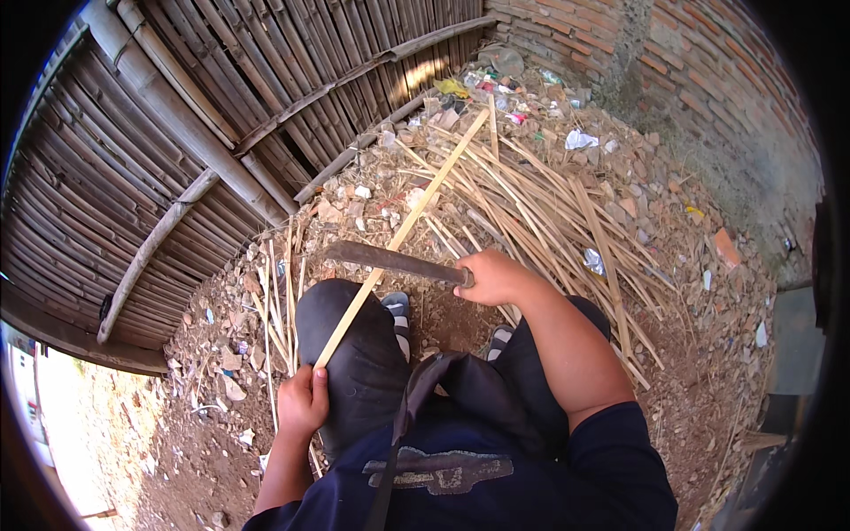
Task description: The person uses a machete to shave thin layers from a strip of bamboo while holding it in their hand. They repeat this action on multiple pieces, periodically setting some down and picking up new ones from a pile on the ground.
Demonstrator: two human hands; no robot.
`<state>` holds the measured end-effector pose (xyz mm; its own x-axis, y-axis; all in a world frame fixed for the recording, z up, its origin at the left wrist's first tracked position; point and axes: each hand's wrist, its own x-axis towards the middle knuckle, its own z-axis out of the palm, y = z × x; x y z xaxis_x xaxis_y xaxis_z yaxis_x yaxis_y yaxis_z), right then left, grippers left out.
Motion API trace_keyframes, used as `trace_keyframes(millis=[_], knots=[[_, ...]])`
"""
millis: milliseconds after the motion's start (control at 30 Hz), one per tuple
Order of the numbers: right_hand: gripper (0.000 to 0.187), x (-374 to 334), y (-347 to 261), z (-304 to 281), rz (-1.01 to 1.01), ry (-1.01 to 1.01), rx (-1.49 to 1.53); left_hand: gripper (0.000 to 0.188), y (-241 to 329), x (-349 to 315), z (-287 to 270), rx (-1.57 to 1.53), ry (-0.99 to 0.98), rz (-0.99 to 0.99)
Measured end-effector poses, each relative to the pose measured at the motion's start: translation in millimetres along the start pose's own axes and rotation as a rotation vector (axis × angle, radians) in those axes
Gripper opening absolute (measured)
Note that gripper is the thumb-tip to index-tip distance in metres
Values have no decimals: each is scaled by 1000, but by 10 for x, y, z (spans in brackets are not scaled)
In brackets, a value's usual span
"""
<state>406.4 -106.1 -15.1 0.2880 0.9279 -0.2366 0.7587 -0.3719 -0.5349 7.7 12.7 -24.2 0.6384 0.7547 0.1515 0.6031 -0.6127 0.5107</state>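
Yellow flat bamboo strip (407, 229), lower-left end: clasped by the bare left hand (303, 401), thumb against it, wrist low beside the dark-trousered left knee (372, 345).
Strip's length: slants over that knee, up and rightward; likely light, springy, splintery-edged, best held at that end.
Dark, worn metal blade (425, 266): crosses the strip; contact unclear; probably heavier, safest by its handle (466, 278).
Right hand (498, 276): wrapped around the handle, elbow bent, forearm angled back toward the body.
Pale stick pile (537, 220): loose on rubble-strewn ground (686, 354).
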Motion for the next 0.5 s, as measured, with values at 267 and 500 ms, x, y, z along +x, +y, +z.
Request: trace_keyframes(millis=[267,500], knots=[[38,-10,6,-6,-13,-2,16,44,19,5,-2,-10,-15,-40],[38,-28,4,-16,-31,8,29,45,13,8,9,-2,-9,-42]])
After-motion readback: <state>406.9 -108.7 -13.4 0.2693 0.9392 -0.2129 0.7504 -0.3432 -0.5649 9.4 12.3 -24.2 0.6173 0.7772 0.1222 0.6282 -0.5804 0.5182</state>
